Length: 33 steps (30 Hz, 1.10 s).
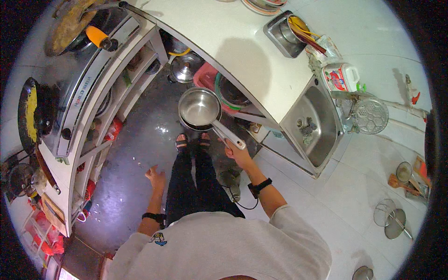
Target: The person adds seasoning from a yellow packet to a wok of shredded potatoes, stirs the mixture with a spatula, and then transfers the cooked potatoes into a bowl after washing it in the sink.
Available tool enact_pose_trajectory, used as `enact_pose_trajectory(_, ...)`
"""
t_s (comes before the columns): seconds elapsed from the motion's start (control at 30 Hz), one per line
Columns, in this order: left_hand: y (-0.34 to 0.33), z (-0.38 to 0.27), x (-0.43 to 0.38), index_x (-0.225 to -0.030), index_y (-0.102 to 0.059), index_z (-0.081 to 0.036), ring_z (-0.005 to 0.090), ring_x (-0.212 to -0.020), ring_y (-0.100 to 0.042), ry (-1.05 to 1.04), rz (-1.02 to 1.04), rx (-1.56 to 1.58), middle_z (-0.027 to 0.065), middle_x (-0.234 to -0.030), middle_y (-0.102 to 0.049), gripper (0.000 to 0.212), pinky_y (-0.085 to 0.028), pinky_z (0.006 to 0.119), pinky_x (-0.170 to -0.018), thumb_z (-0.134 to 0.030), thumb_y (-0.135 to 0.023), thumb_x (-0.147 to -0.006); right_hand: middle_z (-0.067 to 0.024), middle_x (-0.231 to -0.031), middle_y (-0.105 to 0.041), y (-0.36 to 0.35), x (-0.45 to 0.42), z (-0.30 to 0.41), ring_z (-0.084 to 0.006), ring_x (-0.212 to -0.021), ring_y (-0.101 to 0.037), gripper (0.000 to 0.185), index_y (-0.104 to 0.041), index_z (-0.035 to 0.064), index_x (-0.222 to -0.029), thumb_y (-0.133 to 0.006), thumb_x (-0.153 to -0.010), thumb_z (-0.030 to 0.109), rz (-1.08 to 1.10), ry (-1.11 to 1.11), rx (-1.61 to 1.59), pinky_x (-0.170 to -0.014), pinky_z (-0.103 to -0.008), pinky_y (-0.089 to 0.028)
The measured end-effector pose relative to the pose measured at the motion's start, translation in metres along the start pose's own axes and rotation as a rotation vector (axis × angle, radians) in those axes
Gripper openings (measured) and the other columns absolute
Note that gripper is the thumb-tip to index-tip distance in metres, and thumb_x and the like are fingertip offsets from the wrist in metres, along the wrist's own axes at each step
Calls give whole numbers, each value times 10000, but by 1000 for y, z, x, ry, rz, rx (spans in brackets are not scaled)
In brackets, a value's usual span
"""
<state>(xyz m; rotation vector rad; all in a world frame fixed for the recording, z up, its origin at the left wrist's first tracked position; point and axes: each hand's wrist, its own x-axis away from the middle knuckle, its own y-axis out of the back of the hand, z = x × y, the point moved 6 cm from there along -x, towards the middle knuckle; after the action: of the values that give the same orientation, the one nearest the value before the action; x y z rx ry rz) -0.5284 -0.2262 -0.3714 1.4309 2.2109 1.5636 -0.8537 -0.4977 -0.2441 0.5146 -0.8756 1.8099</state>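
My right hand (238, 154) grips the handle end of a stainless steel saucepan (199, 106), which I hold out over the floor in front of my feet. A second pan rim and handle show just beneath it, so two pans seem stacked. My left hand (155, 176) hangs at my left side, holding nothing, its fingers partly curled and apart. Dark bands circle both wrists. Far to the left, a black frying pan (25, 115) with yellow food in it sits by the stove (82, 91).
At right, a steel sink (309, 126) is set beside a white counter (199, 24) bearing a metal utensil tray (278, 38). Below the counter are a lidded pot (187, 67) and a pink basin (204, 74). Open shelves (131, 91) run under the stove. Strainers (395, 224) hang on the wall.
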Motion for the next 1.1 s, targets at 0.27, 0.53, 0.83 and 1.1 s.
enact_pose_trajectory(0.27, 3, 50, 29, -1227, -510, -73, 404, -1143, -459, 171, -9, -22, 241, -1295, -339, 503, -437, 466, -976, -67, -689, -757, 7, -644, -501, 69, -80, -56, -76, -487, -399, 261, -623, 11, -1151, -539, -1024, 222, -336, 283, -123, -446, -276, -308)
enact_pose_trajectory(0.53, 9, 41, 52, -1223, -519, -73, 404, -1119, -477, 402, 46, 53, 242, -1285, -338, 495, -469, 469, -927, -57, -690, -759, -40, -622, -515, 114, -165, -43, -109, -447, -413, 243, -555, 76, -837, -542, -1020, 235, -674, 289, -497, -414, -287, -315)
enact_pose_trajectory(0.83, -1, 43, 53, -1230, -521, -79, 417, -1102, -443, 360, 85, 77, 257, -1242, -351, 523, -439, 477, -951, -62, -702, -739, -65, -764, -563, 168, -205, -70, -187, -571, -500, 408, -581, 39, -1165, -433, -1036, 397, -833, 168, -202, -507, -367, -398)
enact_pose_trajectory(1.1, 14, 4, 19, -1267, -506, -71, 462, -1200, -417, 266, 54, 93, 265, -1315, -344, 550, -434, 480, -996, -39, -665, -742, -21, -742, -492, 177, -113, -117, -156, -644, -499, 461, -549, 30, -1197, -503, -1008, 448, -520, -51, -254, -618, -357, -469)
